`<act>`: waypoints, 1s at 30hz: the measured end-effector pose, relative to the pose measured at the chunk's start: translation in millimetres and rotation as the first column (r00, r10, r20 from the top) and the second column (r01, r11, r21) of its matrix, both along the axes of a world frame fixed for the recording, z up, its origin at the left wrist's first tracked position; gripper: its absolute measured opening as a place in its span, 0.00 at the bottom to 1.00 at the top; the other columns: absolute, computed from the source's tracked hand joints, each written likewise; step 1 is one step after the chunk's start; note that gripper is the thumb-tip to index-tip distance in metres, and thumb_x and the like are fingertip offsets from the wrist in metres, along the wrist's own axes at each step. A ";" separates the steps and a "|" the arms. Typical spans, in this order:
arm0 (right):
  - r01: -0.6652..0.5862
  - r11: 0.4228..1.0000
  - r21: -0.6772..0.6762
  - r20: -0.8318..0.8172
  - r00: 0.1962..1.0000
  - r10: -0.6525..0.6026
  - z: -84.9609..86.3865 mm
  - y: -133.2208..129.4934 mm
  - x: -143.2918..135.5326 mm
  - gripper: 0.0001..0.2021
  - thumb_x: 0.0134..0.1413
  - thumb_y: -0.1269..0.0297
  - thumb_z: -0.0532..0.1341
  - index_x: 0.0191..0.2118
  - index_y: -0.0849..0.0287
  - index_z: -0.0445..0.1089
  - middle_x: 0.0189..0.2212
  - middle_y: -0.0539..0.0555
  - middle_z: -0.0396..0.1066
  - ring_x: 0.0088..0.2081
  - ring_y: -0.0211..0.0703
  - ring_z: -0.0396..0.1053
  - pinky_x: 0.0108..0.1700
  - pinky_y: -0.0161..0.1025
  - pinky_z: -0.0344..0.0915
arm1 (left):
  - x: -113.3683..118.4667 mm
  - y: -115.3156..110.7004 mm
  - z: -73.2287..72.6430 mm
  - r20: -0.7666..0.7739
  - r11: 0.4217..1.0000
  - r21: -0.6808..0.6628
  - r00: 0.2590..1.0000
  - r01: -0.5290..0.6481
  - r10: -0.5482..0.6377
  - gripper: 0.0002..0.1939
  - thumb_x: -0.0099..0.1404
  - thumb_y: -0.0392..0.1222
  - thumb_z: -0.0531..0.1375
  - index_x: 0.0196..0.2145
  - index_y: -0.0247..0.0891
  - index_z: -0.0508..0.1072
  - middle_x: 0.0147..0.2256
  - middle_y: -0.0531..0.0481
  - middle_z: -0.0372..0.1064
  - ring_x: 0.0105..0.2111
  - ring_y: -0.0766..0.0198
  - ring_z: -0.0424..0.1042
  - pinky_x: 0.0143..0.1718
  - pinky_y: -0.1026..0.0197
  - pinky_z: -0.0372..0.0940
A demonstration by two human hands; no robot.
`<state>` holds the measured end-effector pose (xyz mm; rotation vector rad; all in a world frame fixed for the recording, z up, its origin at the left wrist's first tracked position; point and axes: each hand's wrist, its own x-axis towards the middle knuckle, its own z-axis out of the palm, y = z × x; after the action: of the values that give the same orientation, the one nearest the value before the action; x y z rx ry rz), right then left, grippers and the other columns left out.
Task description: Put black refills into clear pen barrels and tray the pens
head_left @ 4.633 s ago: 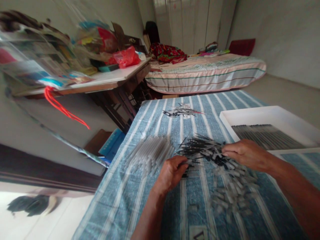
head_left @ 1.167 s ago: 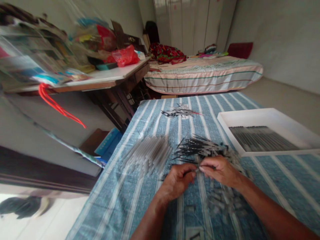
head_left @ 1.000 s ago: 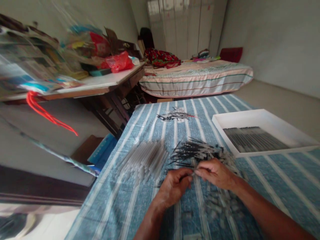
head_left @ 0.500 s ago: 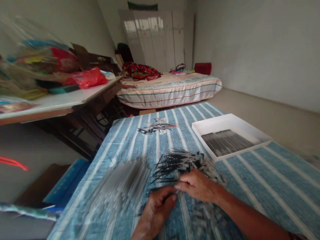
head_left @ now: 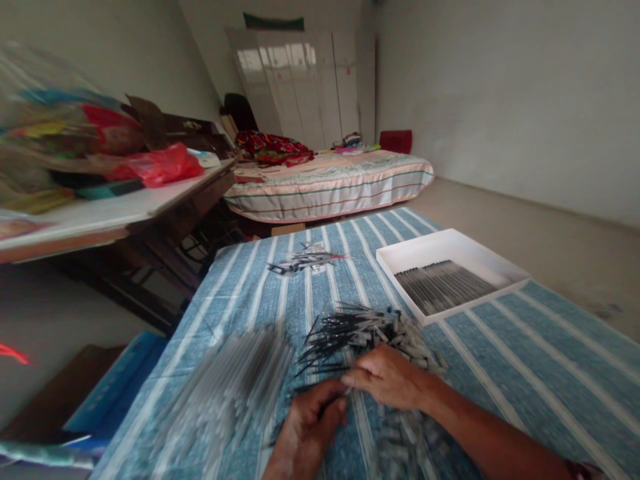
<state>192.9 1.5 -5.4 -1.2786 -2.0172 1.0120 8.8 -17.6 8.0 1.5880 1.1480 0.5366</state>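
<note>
The left hand [head_left: 311, 417] and right hand [head_left: 387, 379] pinch a small piece [head_left: 346, 387] between them — closed fingertips meeting. Just beyond lie black sticks [head_left: 333, 333]; to the grip's left, translucent tubes [head_left: 235, 380]; farther right, a white tray [head_left: 463, 250].

A: Log the small item [head_left: 349, 389] at the fingertips.
B: Mostly hidden by left hand [head_left: 306, 427] and right hand [head_left: 387, 377]; type unresolved.
A: Translucent tubes [head_left: 230, 387]?
B: Near ends blurred; count unreadable.
A: Loose pale pieces [head_left: 407, 440]?
B: Blurred, partly behind the right forearm [head_left: 480, 427].
A: Frame limits?
B: Left edge crops red cord [head_left: 14, 353] and white-topped table [head_left: 100, 217].
A: Printed patch [head_left: 317, 257]?
B: Partly covered, illegible.
</note>
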 end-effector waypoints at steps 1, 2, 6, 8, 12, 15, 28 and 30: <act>0.010 1.000 -0.001 0.000 1.000 -0.010 0.7 -0.1 -0.1 0.19 0.53 0.58 0.57 0.17 0.63 0.65 0.12 0.44 0.55 0.18 0.30 0.54 0.21 0.29 0.46 | 0.4 -0.4 1.0 0.003 1.000 -0.002 1.000 -0.002 0.002 0.09 0.59 0.43 0.55 0.30 0.36 0.72 0.21 0.54 0.60 0.21 0.68 0.58 0.22 0.67 0.54; 0.012 1.000 -0.006 -0.017 1.000 -0.012 1.3 -0.2 -0.3 0.17 0.51 0.58 0.59 0.18 0.63 0.66 0.13 0.44 0.56 0.19 0.30 0.55 0.21 0.28 0.47 | 1.0 -0.6 2.2 0.007 1.000 -0.005 1.000 -0.003 0.003 0.09 0.59 0.44 0.55 0.31 0.36 0.73 0.22 0.54 0.60 0.21 0.68 0.58 0.22 0.67 0.54; -0.004 0.998 -0.067 -0.063 0.998 0.000 1.9 -0.9 -0.1 0.19 0.53 0.57 0.57 0.16 0.62 0.64 0.13 0.44 0.58 0.18 0.30 0.55 0.20 0.28 0.48 | 2.9 -0.2 5.5 0.009 1.000 -0.010 1.000 -0.001 0.002 0.10 0.59 0.44 0.55 0.28 0.36 0.73 0.21 0.54 0.60 0.21 0.68 0.57 0.21 0.67 0.54; -0.003 0.997 -0.082 -0.066 0.998 -0.002 1.3 -0.9 0.3 0.20 0.53 0.56 0.56 0.16 0.62 0.63 0.12 0.44 0.58 0.17 0.30 0.55 0.20 0.28 0.48 | 3.0 0.7 4.8 0.009 1.000 0.007 1.000 -0.006 0.006 0.10 0.59 0.44 0.56 0.28 0.37 0.73 0.21 0.54 0.60 0.21 0.68 0.57 0.21 0.67 0.54; -0.019 0.994 -0.105 -0.083 0.997 0.010 0.2 -0.2 0.9 0.19 0.52 0.56 0.57 0.17 0.62 0.63 0.12 0.44 0.59 0.17 0.30 0.57 0.21 0.28 0.51 | 2.3 2.3 1.8 0.006 1.000 0.027 1.000 0.010 -0.010 0.09 0.59 0.42 0.56 0.29 0.37 0.74 0.21 0.54 0.62 0.21 0.68 0.59 0.22 0.67 0.55; -0.025 0.989 -0.146 -0.071 0.997 0.015 -0.1 -0.3 0.4 0.21 0.55 0.54 0.54 0.16 0.62 0.63 0.11 0.44 0.57 0.16 0.30 0.57 0.20 0.28 0.51 | 2.9 2.6 2.5 0.007 0.998 0.055 1.000 0.004 -0.004 0.09 0.59 0.40 0.56 0.32 0.38 0.76 0.22 0.54 0.64 0.21 0.68 0.59 0.24 0.67 0.57; -0.016 0.970 -0.243 -0.100 0.995 -0.009 0.4 -1.7 -4.1 0.24 0.55 0.53 0.53 0.13 0.59 0.57 0.08 0.44 0.56 0.13 0.31 0.55 0.19 0.30 0.53 | 4.9 3.0 0.3 -0.120 0.973 0.229 0.993 0.017 0.011 0.08 0.58 0.40 0.57 0.31 0.38 0.76 0.31 0.49 0.74 0.32 0.60 0.70 0.37 0.63 0.63; 0.001 0.974 -0.229 -0.109 0.994 -0.027 2.4 -1.1 -3.4 0.23 0.54 0.54 0.54 0.13 0.59 0.56 0.08 0.44 0.56 0.13 0.31 0.55 0.18 0.29 0.52 | 2.8 3.5 1.0 -0.160 0.962 0.269 0.987 0.040 0.003 0.08 0.58 0.40 0.57 0.32 0.39 0.76 0.31 0.49 0.73 0.32 0.60 0.70 0.37 0.63 0.63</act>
<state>189.5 0.5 -3.0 -1.3182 -1.8462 1.3095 11.6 -14.1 9.1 1.9041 1.2159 0.5827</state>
